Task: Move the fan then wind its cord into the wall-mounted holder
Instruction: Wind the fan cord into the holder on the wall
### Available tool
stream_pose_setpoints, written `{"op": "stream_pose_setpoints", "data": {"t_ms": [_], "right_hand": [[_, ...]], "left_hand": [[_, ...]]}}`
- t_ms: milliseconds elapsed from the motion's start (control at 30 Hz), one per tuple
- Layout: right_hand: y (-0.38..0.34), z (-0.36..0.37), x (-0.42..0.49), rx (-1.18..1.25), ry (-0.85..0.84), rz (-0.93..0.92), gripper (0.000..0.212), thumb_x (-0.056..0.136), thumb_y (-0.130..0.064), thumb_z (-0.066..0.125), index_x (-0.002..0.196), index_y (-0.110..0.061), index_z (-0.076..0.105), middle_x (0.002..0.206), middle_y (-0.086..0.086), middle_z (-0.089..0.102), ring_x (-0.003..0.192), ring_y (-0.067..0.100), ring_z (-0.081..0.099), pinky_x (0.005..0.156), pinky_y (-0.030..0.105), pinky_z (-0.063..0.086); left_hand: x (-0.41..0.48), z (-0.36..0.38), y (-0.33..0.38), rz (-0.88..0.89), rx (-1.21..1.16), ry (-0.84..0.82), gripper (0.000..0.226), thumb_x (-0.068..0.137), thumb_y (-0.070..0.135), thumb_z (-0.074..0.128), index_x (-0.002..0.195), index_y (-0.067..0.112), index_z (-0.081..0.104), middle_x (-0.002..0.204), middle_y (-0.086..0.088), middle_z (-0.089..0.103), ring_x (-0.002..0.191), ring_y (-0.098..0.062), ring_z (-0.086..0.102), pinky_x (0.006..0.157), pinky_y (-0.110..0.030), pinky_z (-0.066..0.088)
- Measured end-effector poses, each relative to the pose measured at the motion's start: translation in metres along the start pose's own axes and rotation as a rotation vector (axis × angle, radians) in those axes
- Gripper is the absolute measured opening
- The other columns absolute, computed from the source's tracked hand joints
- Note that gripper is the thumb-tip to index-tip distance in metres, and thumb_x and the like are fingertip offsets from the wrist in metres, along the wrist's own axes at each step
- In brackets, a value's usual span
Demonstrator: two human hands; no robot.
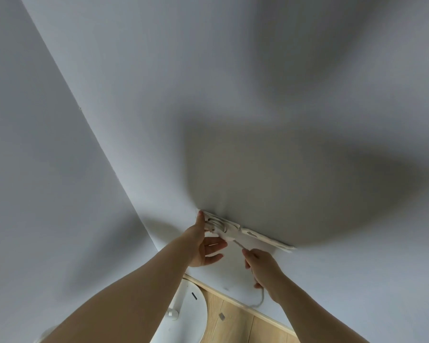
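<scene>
A white wall-mounted holder runs along the white wall, seen from above. Several loops of white cord lie wound on its left end. My left hand rests against that left end, thumb up beside the loops, fingers spread below. My right hand is closed on the cord, which stretches taut from the loops to my fingers. A slack length of cord hangs below my right hand toward the floor. The white round fan base stands on the floor under my left forearm, close to the wall.
A room corner runs down at the left, close to the holder. A wooden skirting board edges the wood floor below. My shadow falls across the wall above the holder.
</scene>
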State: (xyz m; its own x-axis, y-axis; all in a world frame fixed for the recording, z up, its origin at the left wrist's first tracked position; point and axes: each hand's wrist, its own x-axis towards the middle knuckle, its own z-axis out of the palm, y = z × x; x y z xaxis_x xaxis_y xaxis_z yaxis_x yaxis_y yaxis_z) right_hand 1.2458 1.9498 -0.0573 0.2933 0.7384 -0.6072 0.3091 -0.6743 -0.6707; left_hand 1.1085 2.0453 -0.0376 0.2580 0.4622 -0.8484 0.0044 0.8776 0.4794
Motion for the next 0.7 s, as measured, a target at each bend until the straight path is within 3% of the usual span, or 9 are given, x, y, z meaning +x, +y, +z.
{"op": "stream_pose_setpoints", "data": {"t_ms": [100,167,267,367,533,700], "right_hand": [[0.006,-0.01,-0.006,-0.152,0.035,-0.046,0.041,0.1,-0.036,0.032,0.064,-0.019,0.041,0.06,-0.004,0.04,0.052,0.008,0.038,0.048,0.015,0.034],[0.008,-0.014,-0.009,-0.233,0.057,-0.07,0.043,0.1,-0.036,0.031,0.061,-0.02,0.041,0.059,-0.005,0.043,0.051,0.006,0.039,0.047,0.015,0.032],[0.007,-0.023,-0.01,-0.285,0.092,-0.074,0.044,0.099,-0.034,0.033,0.059,-0.021,0.042,0.059,-0.006,0.046,0.053,0.006,0.042,0.049,0.017,0.033],[0.003,-0.036,-0.014,-0.279,0.138,-0.048,0.042,0.097,-0.033,0.039,0.059,-0.02,0.045,0.06,-0.004,0.048,0.056,0.008,0.044,0.056,0.024,0.036],[-0.013,-0.054,-0.027,-0.23,0.26,-0.025,0.034,0.087,-0.035,0.052,0.058,-0.018,0.048,0.063,0.0,0.052,0.064,0.021,0.051,0.049,0.022,0.033],[-0.044,-0.056,-0.04,0.02,0.249,-0.033,0.034,0.084,-0.019,0.05,0.05,-0.014,0.045,0.051,0.003,0.039,0.045,0.017,0.033,0.046,0.022,0.024]], "left_hand": [[-0.004,0.001,0.005,0.024,0.044,0.037,0.055,0.092,0.06,0.036,0.103,0.009,0.053,0.088,-0.013,0.066,0.076,-0.023,0.065,0.064,-0.036,0.052],[-0.009,0.0,0.008,0.044,0.108,0.021,0.051,0.093,0.056,0.038,0.107,0.008,0.051,0.092,-0.011,0.065,0.081,-0.023,0.064,0.075,-0.037,0.051],[-0.017,-0.001,0.007,0.028,0.265,-0.025,0.059,0.092,0.057,0.041,0.125,0.009,0.044,0.125,-0.012,0.062,0.11,-0.028,0.059,0.097,-0.042,0.043],[-0.027,-0.004,0.007,0.064,0.417,-0.003,0.062,0.092,0.056,0.04,0.133,0.008,0.041,0.138,-0.013,0.054,0.124,-0.028,0.054,0.101,-0.041,0.042],[-0.039,-0.016,0.01,0.212,0.64,0.187,0.053,0.096,0.046,0.041,0.132,0.008,0.045,0.122,-0.01,0.063,0.095,-0.021,0.06,0.087,-0.034,0.047],[-0.056,-0.022,0.014,0.234,0.692,0.204,0.042,0.099,0.038,0.039,0.127,0.009,0.05,0.114,-0.008,0.063,0.095,-0.021,0.06,0.091,-0.034,0.046]]}}
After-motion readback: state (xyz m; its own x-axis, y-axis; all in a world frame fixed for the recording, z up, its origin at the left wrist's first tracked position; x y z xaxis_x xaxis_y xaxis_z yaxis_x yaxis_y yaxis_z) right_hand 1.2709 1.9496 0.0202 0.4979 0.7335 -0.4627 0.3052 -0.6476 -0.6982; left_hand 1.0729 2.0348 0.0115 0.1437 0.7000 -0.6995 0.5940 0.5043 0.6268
